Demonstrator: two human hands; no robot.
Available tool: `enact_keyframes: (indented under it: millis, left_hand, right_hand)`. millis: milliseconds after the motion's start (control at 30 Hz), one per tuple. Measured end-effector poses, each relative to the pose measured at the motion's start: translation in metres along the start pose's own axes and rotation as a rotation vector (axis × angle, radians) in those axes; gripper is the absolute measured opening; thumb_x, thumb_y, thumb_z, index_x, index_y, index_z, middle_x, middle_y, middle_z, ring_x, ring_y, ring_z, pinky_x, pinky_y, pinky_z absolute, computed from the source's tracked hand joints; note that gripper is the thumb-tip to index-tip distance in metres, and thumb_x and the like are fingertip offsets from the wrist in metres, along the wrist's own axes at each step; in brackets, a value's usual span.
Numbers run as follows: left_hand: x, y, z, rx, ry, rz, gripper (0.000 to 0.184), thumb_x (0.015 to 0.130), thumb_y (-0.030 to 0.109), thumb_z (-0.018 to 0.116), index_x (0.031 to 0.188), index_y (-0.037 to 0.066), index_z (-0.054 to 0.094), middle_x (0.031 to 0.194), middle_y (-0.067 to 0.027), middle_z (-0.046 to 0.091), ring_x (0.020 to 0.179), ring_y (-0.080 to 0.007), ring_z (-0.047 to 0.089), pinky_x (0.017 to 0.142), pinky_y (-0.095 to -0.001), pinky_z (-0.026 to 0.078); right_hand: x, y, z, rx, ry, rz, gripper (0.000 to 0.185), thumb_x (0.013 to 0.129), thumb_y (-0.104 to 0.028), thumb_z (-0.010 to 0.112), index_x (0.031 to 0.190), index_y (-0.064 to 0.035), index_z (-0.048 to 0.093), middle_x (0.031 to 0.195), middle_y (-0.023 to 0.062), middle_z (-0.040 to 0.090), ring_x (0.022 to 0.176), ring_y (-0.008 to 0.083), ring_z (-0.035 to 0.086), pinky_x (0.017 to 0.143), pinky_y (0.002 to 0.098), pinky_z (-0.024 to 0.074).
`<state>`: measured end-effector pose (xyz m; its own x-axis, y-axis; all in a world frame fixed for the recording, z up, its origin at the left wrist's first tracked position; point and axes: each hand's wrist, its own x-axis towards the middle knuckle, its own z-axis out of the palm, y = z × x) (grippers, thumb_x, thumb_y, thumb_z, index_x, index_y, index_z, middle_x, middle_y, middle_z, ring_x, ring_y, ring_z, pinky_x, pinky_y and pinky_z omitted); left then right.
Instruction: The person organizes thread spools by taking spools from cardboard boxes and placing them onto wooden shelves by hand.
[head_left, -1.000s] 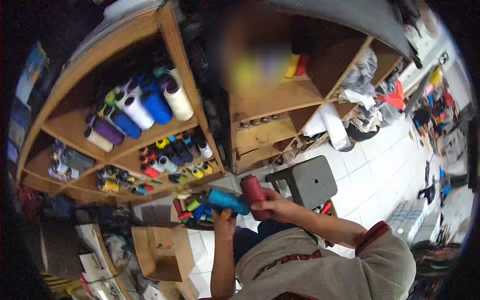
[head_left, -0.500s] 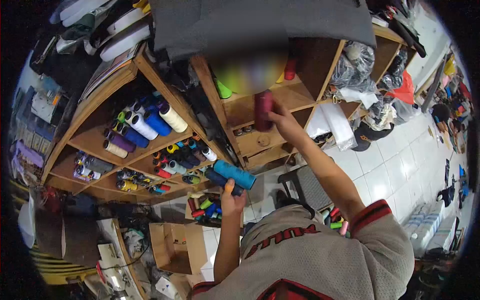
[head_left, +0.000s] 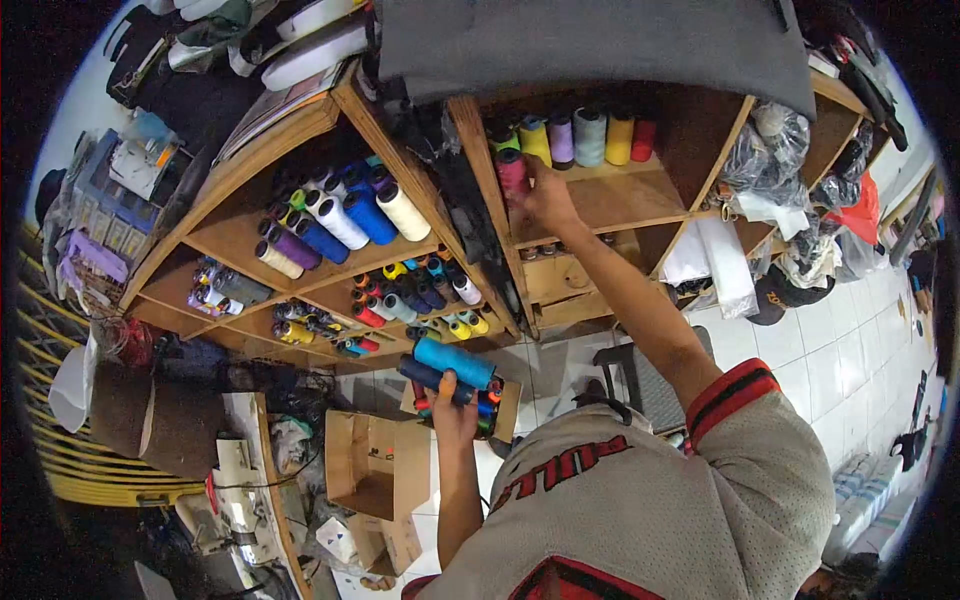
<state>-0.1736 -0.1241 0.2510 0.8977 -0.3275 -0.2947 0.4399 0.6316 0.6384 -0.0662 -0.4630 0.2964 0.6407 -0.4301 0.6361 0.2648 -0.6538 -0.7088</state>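
Note:
My right hand is closed around a crimson thread spool, which stands upright at the front left of an open shelf compartment. Just behind it is a row of several spools, among them a yellow spool, a grey-green spool and a red spool. Lower down, my left hand grips two spools together, a bright blue spool and a dark navy spool. Both lie tilted across the fingers.
To the left, a wooden rack holds many coloured spools. Below my left hand are a box of spools and an open cardboard box. A dark stool stands on the tiles. Plastic bags fill the right-hand compartments.
My right hand has brought the crimson spool up into the shelf compartment, beside the row. My left hand still holds both blue spools. The view has shifted, so the shelves sit further right.

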Motion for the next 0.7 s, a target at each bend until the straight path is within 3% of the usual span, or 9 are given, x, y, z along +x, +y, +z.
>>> enact_keyframes:
  millis: [33,167,267,300,367,433,533,667,700]
  left_hand:
    - [0.000,0.004,0.007,0.055,-0.078,0.019,0.047,0.076,0.018,0.070,0.116,0.006,0.047,0.106,-0.0068,0.056,0.098,-0.0219,0.056,0.089,-0.0399,0.046]
    - [0.011,0.010,0.026,0.188,-0.046,0.049,0.043,0.077,0.007,0.066,0.116,0.004,0.048,0.106,-0.0058,0.057,0.098,-0.0189,0.056,0.085,-0.0350,0.046]
    - [0.019,0.014,0.059,0.270,-0.131,0.099,0.041,0.076,0.005,0.067,0.113,0.002,0.051,0.102,-0.0054,0.059,0.095,-0.0181,0.057,0.084,-0.0329,0.046]
    - [0.021,0.014,0.070,0.307,-0.144,0.111,0.040,0.076,0.005,0.068,0.112,0.002,0.053,0.101,-0.0055,0.059,0.094,-0.0180,0.058,0.084,-0.0324,0.046]
    - [0.032,0.005,0.083,0.378,-0.126,0.158,0.039,0.073,0.004,0.070,0.109,0.001,0.055,0.099,-0.0064,0.061,0.089,-0.0171,0.059,0.081,-0.0304,0.047]
    - [0.046,-0.004,0.084,0.507,-0.213,0.107,0.041,0.073,0.004,0.071,0.109,0.001,0.054,0.098,-0.0067,0.061,0.086,-0.0164,0.059,0.080,-0.0299,0.047]
    - [0.049,-0.013,0.105,0.529,-0.326,0.095,0.039,0.073,0.002,0.070,0.109,-0.001,0.053,0.099,-0.0079,0.061,0.083,-0.0148,0.059,0.075,-0.0281,0.048]
    - [0.056,-0.017,0.117,0.467,-0.356,0.026,0.044,0.075,0.000,0.068,0.114,-0.002,0.047,0.107,-0.0138,0.060,0.086,-0.0174,0.061,0.066,-0.0276,0.049]
    - [0.057,-0.017,0.118,0.455,-0.351,0.033,0.045,0.076,0.000,0.068,0.115,-0.002,0.046,0.108,-0.0149,0.059,0.086,-0.0183,0.061,0.066,-0.0279,0.050]
  right_hand:
    - [0.000,-0.001,-0.002,-0.002,-0.057,0.130,0.058,0.064,-0.012,0.076,0.113,0.0007,0.047,0.101,0.0220,0.059,0.096,0.0379,0.057,0.080,0.0400,0.0474]
    - [-0.002,-0.003,-0.008,-0.011,-0.056,0.104,0.057,0.064,-0.018,0.077,0.110,0.0006,0.050,0.097,0.0194,0.062,0.093,0.0340,0.060,0.078,0.0387,0.0486]
    - [-0.027,-0.056,-0.030,-0.161,0.086,0.299,0.053,0.063,-0.021,0.078,0.106,-0.0003,0.054,0.095,0.0176,0.063,0.092,0.0314,0.061,0.078,0.0382,0.0482]
    - [-0.031,-0.103,-0.057,-0.020,-0.290,0.404,0.053,0.065,-0.030,0.078,0.104,-0.0011,0.058,0.096,0.0170,0.063,0.094,0.0310,0.060,0.078,0.0382,0.0479]
    - [-0.062,-0.119,-0.064,-0.083,-0.647,0.278,0.055,0.067,-0.036,0.075,0.107,-0.0019,0.058,0.097,0.0170,0.064,0.092,0.0297,0.061,0.078,0.0371,0.0477]
    - [-0.088,-0.123,-0.066,0.036,-0.822,0.287,0.059,0.069,-0.043,0.071,0.110,-0.0022,0.058,0.096,0.0178,0.064,0.088,0.0292,0.062,0.078,0.0361,0.0474]
    - [-0.100,-0.116,-0.071,-0.051,-0.739,0.380,0.059,0.070,-0.042,0.072,0.112,-0.0029,0.057,0.094,0.0181,0.065,0.085,0.0284,0.063,0.078,0.0352,0.0470]
    - [-0.082,-0.095,-0.098,0.041,-0.612,0.515,0.047,0.073,-0.027,0.072,0.109,-0.0004,0.059,0.096,0.0141,0.065,0.086,0.0202,0.061,0.080,0.0340,0.0462]
    - [-0.075,-0.088,-0.098,0.230,-0.405,0.410,0.045,0.073,-0.021,0.072,0.110,0.0002,0.057,0.095,0.0149,0.065,0.085,0.0202,0.061,0.079,0.0344,0.0466]
